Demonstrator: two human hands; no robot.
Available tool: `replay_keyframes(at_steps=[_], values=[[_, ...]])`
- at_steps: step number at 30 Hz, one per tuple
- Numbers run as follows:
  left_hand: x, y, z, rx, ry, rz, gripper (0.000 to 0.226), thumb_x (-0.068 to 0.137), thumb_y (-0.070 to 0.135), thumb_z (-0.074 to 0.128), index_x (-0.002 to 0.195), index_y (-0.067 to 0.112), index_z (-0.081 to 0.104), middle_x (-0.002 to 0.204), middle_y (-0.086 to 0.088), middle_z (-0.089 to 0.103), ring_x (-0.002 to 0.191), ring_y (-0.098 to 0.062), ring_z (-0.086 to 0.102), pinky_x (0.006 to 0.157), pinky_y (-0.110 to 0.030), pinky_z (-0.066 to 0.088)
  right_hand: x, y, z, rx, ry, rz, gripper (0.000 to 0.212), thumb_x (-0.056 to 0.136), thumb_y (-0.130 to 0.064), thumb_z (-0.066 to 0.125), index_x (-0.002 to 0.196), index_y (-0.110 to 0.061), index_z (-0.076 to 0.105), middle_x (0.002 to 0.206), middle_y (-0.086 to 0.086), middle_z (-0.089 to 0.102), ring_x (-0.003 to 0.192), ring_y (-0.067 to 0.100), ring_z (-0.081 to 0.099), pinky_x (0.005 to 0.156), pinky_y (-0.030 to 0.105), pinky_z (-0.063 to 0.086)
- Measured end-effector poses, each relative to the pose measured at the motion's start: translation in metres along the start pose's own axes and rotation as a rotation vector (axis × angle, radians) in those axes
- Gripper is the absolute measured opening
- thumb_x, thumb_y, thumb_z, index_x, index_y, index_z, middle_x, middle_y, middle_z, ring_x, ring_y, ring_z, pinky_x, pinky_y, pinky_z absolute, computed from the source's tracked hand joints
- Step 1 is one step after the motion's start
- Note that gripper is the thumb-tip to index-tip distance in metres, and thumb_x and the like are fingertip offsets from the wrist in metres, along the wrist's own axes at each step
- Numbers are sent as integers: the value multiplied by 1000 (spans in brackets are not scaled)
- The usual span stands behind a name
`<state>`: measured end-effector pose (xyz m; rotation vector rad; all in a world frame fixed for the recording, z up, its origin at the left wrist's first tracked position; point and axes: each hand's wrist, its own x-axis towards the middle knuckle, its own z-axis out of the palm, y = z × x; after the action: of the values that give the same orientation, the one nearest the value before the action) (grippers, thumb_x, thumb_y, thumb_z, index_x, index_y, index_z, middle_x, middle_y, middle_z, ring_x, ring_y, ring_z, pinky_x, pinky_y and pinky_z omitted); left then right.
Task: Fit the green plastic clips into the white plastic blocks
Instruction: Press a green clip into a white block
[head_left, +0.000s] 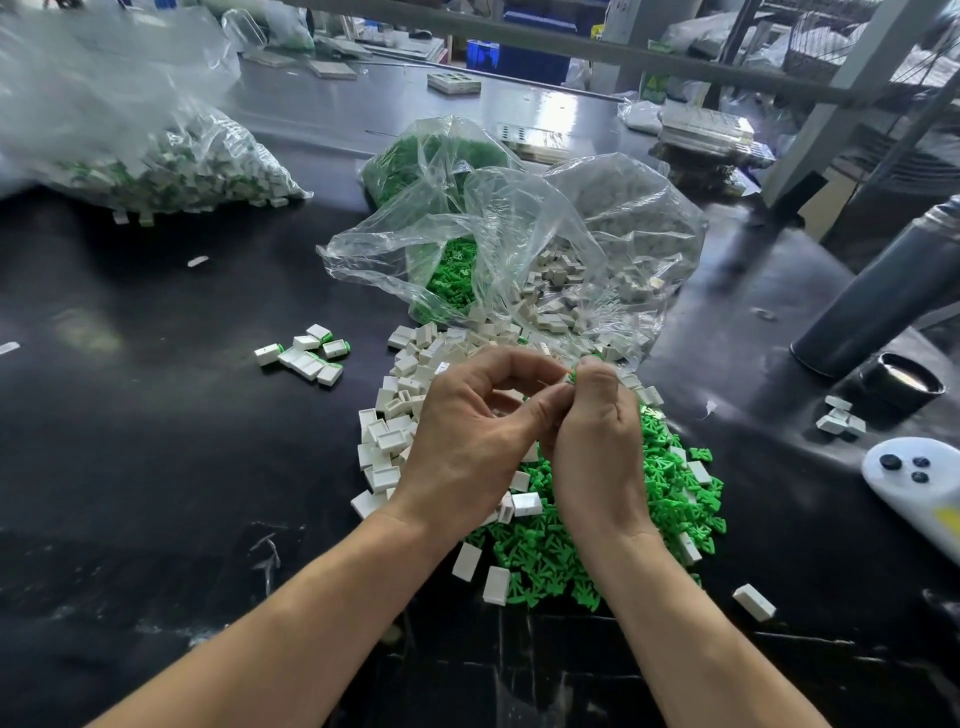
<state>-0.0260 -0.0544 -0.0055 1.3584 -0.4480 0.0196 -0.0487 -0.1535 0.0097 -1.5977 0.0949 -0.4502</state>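
Both hands meet at the centre of the frame, above the heaps on the black table (156, 441). The left hand (467, 441) has its fingers curled, thumb and forefinger pinching toward the right hand (597, 441), whose fingertips pinch a green clip (573, 375) of which only a sliver shows; whether a white block sits between the fingers cannot be told, as the hands hide it.

Beneath and left of the hands lies a heap of white blocks (389, 441); beneath and right of them spreads a heap of green clips (670, 499), with a few white blocks scattered among them. Just above the hands, an open clear bag (519, 234) spills white blocks, and green clips show inside a second bag beside it.

At centre left a small cluster of assembled blocks (306, 353) lies apart on the table. In the upper left a large bag of finished pieces (156, 156) rests. At the right edge stand a dark cylinder (878, 296), a black cap (904, 382) and a white controller (919, 483).
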Motion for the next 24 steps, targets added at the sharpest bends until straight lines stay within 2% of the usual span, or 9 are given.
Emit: replay_keyframes(at_steps=[5, 8, 12, 14, 16, 18, 21, 24], values=[[-1, -1, -1, 3, 26, -16, 7, 88, 16, 79, 95, 14, 77, 93, -6, 78, 84, -37, 73, 76, -44, 63, 0, 3, 0, -9, 11, -31, 64, 105, -28, 29, 62, -40, 75, 59, -19, 67, 58, -4, 63, 53, 10, 46], [-1, -1, -1, 18, 34, -31, 8, 88, 16, 80, 96, 14, 77, 92, -6, 78, 86, -37, 73, 80, -49, 63, 1, 7, 0, -41, 27, -37, 61, 102, -32, 29, 61, -32, 74, 57, -19, 65, 56, -3, 62, 51, 11, 44], [-1, 0, -1, 34, 44, -38, 8, 89, 14, 80, 96, 13, 77, 93, -6, 78, 88, -33, 74, 82, -50, 62, 2, 10, 0, -71, 44, -29, 55, 99, -36, 28, 71, -22, 73, 54, -19, 63, 52, -4, 59, 49, 10, 42], [-1, 0, -1, 27, 49, -41, 8, 88, 13, 80, 96, 13, 77, 93, -6, 78, 89, -34, 74, 84, -52, 62, 2, 11, 0, -81, 40, -33, 57, 100, -36, 28, 68, -24, 73, 52, -19, 61, 50, -4, 57, 47, 10, 40], [-1, -1, -1, 25, 47, -42, 8, 88, 14, 80, 96, 13, 77, 93, -6, 79, 90, -33, 75, 85, -53, 62, 3, 12, 0, -84, 34, -34, 58, 99, -36, 28, 66, -26, 75, 54, -16, 64, 53, -2, 61, 49, 14, 45], [-1, 0, -1, 20, 44, -45, 9, 88, 16, 80, 96, 13, 78, 93, -5, 79, 90, -32, 75, 86, -53, 62, 3, 12, 0, -73, 21, -32, 58, 100, -36, 28, 76, -23, 79, 64, -11, 71, 62, 1, 67, 55, 20, 52], [0, 1, -2, 29, 60, -42, 10, 86, 20, 81, 95, 17, 78, 92, -4, 79, 89, -30, 75, 84, -49, 62, 3, 11, 0, -43, 12, -56, 63, 105, -29, 29, 65, -37, 76, 55, -20, 63, 52, -5, 60, 48, 8, 42], [0, 2, -3, 33, 56, -31, 9, 86, 21, 81, 94, 20, 79, 93, -1, 79, 86, -26, 75, 82, -47, 63, 4, 9, -2, -36, -25, -44, 70, 110, -26, 28, 57, -46, 70, 50, -24, 58, 49, -8, 56, 47, 7, 40]])
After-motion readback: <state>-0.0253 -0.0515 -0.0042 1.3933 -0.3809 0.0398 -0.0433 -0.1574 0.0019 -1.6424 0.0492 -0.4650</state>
